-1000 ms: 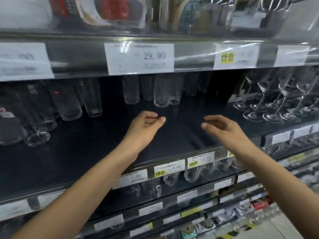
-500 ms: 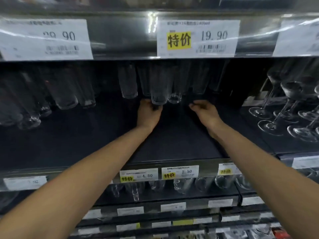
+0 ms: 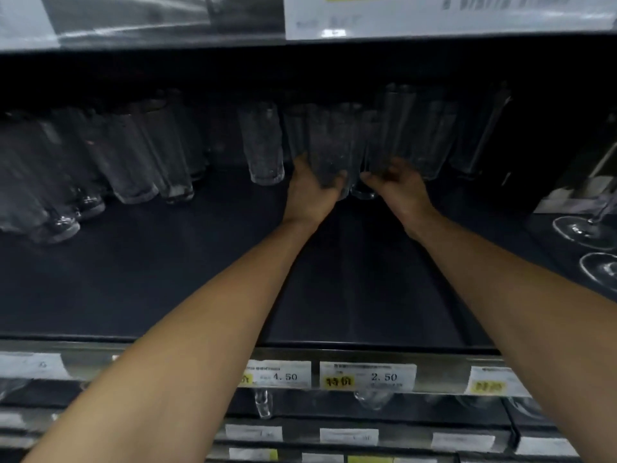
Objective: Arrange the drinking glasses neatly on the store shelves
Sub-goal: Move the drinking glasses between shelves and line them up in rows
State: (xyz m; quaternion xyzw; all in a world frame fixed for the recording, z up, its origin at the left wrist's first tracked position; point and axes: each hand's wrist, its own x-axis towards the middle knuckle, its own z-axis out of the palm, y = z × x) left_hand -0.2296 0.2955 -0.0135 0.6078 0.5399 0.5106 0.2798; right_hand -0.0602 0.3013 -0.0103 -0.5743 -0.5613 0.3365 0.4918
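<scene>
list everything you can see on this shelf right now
shelf: one, dark, across the middle of the view
centre tall glasses: several, clear, back of the shelf, count blurred
left tall glasses: several, clear, back left
wine glass bases: two, clear, right edge
price tags: four, white with some yellow, on the shelf's front rail
upper tags: two, white, on the rail above
lower glasses: a few, clear, under the front rail
left grip: one, bare, curled round a centre glass
right grip: one, bare, curled round the neighbouring glass
</scene>
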